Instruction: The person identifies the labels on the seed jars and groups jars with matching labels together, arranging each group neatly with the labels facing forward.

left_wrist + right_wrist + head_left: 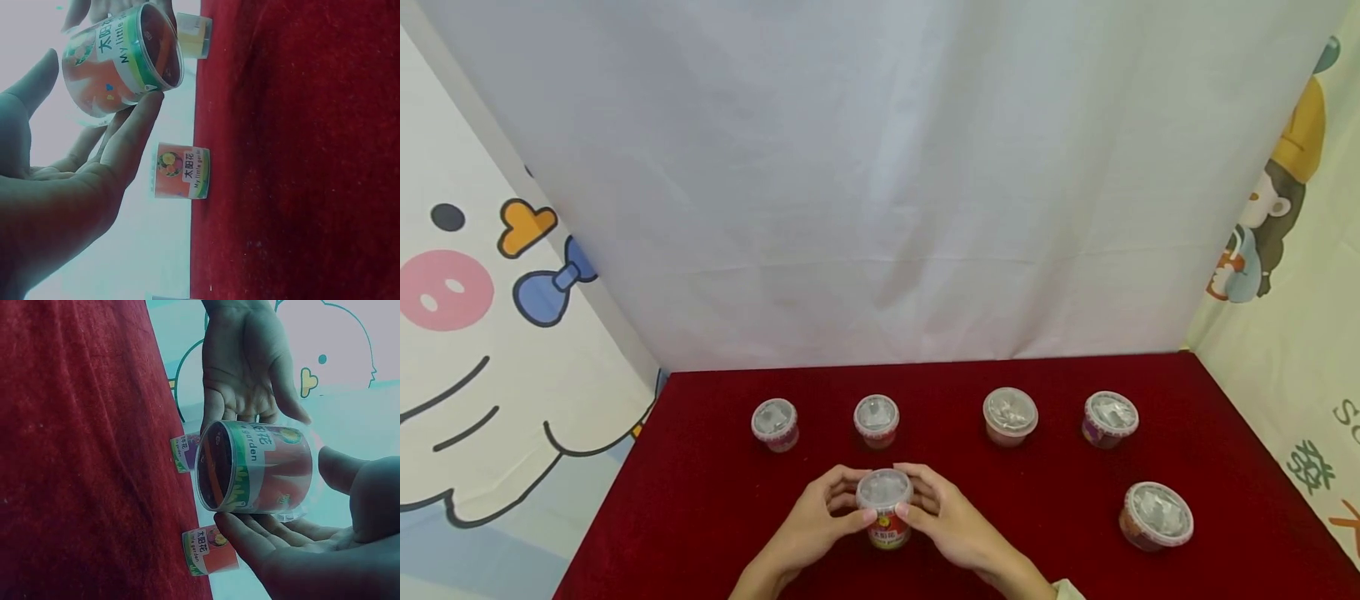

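Note:
A clear-lidded plastic planting cup [887, 521] with an orange and green "My little garden" label is between both hands near the front of the table. My left hand [816, 521] holds its left side, thumb at the front and fingers curving behind. On the opposite side my right hand [951, 521] grips it the same way, thumb close under the lid. The left wrist view shows the cup [119, 65] raised off the cloth, its dark base visible. In the right wrist view the cup [262, 465] is tilted, with fingertips near its bottom edge.
Behind the hands stand a purple-labelled cup [775, 427], a red-labelled cup [877, 421], a pale cup [1010, 417] and another purple cup [1108, 419]. A brown-orange cup [1156, 517] sits at right. Red cloth [700, 500] covers the table; a white curtain [880, 208] hangs behind.

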The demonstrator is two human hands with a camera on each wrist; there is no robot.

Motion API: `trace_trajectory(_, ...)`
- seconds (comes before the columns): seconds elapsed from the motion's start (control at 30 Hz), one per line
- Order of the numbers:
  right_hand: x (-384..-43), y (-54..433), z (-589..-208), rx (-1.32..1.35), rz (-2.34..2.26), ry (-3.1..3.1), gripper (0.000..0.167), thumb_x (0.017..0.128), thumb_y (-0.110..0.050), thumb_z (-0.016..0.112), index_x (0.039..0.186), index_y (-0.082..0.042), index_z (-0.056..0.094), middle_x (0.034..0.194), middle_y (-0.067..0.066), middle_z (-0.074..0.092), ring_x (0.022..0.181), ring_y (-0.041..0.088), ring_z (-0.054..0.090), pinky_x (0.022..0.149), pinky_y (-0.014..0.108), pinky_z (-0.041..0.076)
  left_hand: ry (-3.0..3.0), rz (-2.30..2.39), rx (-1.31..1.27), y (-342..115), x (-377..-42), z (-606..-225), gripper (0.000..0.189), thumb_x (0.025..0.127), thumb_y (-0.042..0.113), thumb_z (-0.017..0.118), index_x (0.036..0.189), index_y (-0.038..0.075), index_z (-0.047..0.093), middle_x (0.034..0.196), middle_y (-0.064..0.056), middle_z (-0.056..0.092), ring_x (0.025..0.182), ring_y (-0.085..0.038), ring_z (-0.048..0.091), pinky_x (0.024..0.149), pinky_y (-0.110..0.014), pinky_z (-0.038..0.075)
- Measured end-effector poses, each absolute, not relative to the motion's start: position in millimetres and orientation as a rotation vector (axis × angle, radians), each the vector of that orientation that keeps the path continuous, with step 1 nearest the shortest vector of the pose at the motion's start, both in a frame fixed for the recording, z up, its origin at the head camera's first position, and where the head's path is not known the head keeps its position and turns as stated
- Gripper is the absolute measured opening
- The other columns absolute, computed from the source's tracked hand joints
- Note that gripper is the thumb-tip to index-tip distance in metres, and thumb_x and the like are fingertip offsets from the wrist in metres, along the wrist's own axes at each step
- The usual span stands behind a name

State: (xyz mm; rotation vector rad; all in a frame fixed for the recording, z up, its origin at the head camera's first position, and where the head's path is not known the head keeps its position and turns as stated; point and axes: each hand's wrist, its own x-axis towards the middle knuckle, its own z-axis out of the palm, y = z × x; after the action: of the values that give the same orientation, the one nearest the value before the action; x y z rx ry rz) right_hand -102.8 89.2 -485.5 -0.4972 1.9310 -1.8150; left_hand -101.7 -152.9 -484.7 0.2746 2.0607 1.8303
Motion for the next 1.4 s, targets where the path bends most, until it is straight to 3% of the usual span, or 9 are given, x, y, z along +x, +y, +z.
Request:
trace_trajectory(0.17,-105,91,-488,-0.555,-1.826,1.925,0.056,0.110,-0.017,0.059,0.157,0.005,0.037,0.156,0.032,0.046,0.141,0.047,0.050,0.109,0.047,0.052,2.084,1.840,0.318,-152,-103,-487,0.054,0.098,0.015,0.078,0.141,-0.006,0.054,0.137,-0.020,0.064,0.117,-0.024,0.065,0.088,-0.024,0.056)
trace_trajectory(0.47,-113,103,-492,-0.670,-1.832,1.958,0.060,0.110,-0.013,0.058,0.159,0.007,0.032,0.160,0.035,0.038,0.146,0.053,0.041,0.112,0.037,0.050,2.126,1.907,0.377,-137,-108,-492,0.054,0.095,0.010,0.081,0.139,-0.007,0.055,0.149,-0.028,0.055,0.127,-0.037,0.062,0.095,-0.028,0.059)
trace_trajectory(0.87,-126,123,-498,-0.724,-1.851,2.048,0.064,0.108,-0.009,0.061,0.160,0.011,0.028,0.163,0.035,0.035,0.151,0.053,0.031,0.120,0.045,0.038,2.238,1.906,0.426,-111,-122,-497,0.061,0.093,0.004,0.081,0.146,-0.007,0.053,0.150,-0.027,0.052,0.131,-0.043,0.059,0.101,-0.034,0.058)
trace_trajectory(1.0,-131,129,-499,-0.731,-1.857,2.081,0.064,0.107,-0.007,0.061,0.159,0.011,0.029,0.163,0.035,0.035,0.152,0.052,0.030,0.121,0.042,0.036,2.276,1.900,0.439,-102,-127,-496,0.061,0.093,0.001,0.080,0.147,-0.006,0.053,0.148,-0.026,0.051,0.132,-0.045,0.058,0.102,-0.036,0.058)
trace_trajectory(1.23,-138,136,-500,-0.704,-1.867,2.091,0.065,0.107,-0.004,0.060,0.161,0.011,0.027,0.163,0.035,0.034,0.152,0.052,0.029,0.117,0.029,0.040,2.296,1.941,0.447,-90,-131,-495,0.061,0.094,-0.003,0.078,0.148,-0.009,0.051,0.146,-0.029,0.051,0.135,-0.048,0.055,0.103,-0.036,0.057)
trace_trajectory(1.4,-144,139,-500,-0.656,-1.876,2.088,0.065,0.107,-0.003,0.059,0.162,0.010,0.026,0.164,0.034,0.032,0.153,0.051,0.028,0.114,0.028,0.043,2.323,1.966,0.431,-83,-135,-496,0.060,0.094,-0.004,0.077,0.147,-0.012,0.051,0.148,-0.032,0.051,0.134,-0.048,0.056,0.102,-0.036,0.057)
